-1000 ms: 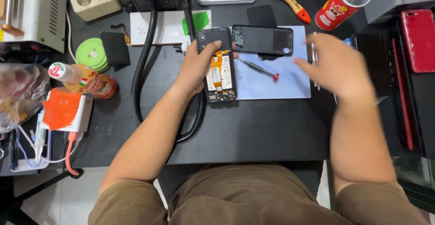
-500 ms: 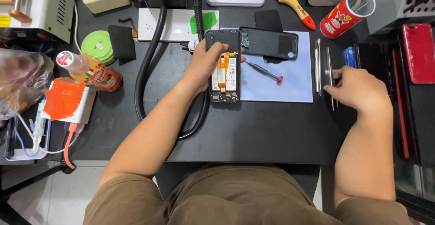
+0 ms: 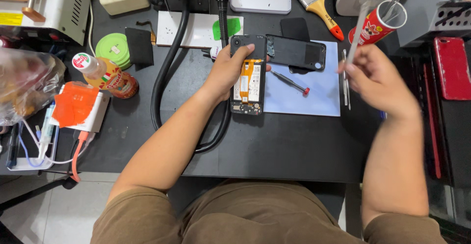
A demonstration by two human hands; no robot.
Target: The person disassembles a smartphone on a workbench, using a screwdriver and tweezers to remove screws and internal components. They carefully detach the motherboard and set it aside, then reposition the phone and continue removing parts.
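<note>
In the head view, the left hand lay closed over the left edge of an opened phone on the black table, thumb across its top. The right hand pinched a thin, blurred tool, raised well right of the phone. A small screwdriver rested on the pale blue mat between them, with the phone's back cover just above. A thick black hose curved past the left forearm.
</note>
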